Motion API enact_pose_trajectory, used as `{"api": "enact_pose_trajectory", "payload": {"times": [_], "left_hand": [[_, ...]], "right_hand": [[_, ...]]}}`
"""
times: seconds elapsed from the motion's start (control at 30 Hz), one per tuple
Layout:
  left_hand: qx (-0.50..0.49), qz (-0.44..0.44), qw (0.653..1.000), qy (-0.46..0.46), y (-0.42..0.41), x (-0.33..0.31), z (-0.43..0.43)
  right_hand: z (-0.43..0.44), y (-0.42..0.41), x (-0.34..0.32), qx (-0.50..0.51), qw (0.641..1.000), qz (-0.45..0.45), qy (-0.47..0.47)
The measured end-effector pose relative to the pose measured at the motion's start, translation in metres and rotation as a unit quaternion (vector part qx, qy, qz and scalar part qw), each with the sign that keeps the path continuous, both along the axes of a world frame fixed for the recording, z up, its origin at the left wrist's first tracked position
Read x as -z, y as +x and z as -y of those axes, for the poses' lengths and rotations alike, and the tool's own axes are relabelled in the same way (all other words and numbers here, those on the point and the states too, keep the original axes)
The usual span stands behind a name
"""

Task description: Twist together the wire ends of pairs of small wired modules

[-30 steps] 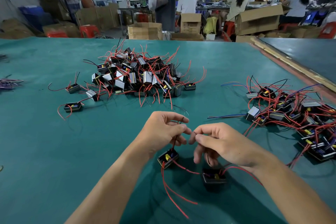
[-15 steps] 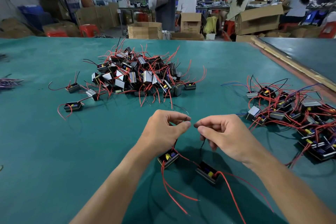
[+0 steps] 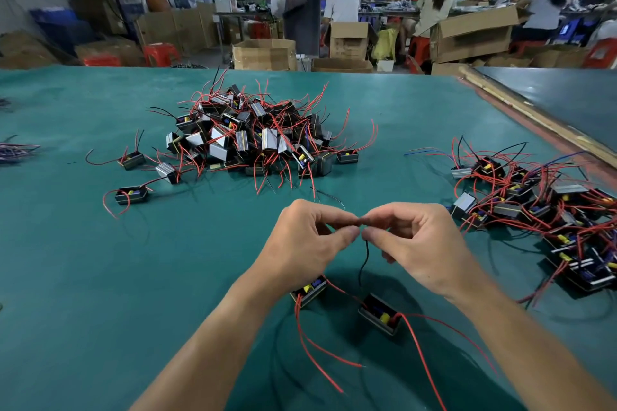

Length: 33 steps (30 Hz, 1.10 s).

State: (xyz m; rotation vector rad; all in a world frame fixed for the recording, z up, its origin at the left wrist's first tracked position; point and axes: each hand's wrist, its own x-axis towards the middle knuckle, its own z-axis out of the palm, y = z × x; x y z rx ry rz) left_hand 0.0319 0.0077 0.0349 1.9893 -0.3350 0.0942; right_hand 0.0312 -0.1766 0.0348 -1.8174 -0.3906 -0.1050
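Two small black modules lie on the green table in front of me. The left module (image 3: 309, 290) sits partly under my left wrist, the right module (image 3: 380, 313) a little to its right. Red wires trail from both toward me. My left hand (image 3: 309, 240) and my right hand (image 3: 420, 243) meet fingertip to fingertip above them. Each pinches the end of a thin black wire (image 3: 364, 260), which hangs down toward the modules. The joint itself is hidden between my fingertips.
A big heap of loose modules (image 3: 253, 137) with red wires lies at the table's middle back. A second heap of modules (image 3: 541, 207) spreads at the right. Single modules (image 3: 131, 194) lie at the left. A wooden strip (image 3: 534, 117) borders the table's right side.
My hands have risen slightly and closed together until the fingertips touch. The right module slid left and turned, and its red wire swung out toward me.
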Motion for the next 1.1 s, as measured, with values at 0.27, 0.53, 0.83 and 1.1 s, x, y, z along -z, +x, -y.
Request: {"api": "enact_pose_trajectory", "payload": {"times": [0.27,0.53,0.83,1.1], "left_hand": [[0.039,-0.027,0.998,-0.039,-0.0023,-0.0013,0.0015],[0.047,-0.046,0.997,-0.042,-0.0022,-0.0008,0.0021],[0.030,-0.053,0.997,-0.040,-0.0025,-0.0013,0.0017],[0.039,-0.045,0.998,-0.027,-0.0058,-0.0046,0.0027]], "right_hand": [[0.0000,0.0012,0.0032,0.041,0.996,0.072,-0.033],[0.0004,0.0020,0.0036,0.052,0.993,0.095,-0.050],[-0.0011,-0.0012,0.0038,0.061,0.993,0.102,-0.016],[0.0020,-0.0015,0.0022,0.048,0.984,0.129,-0.111]]}}
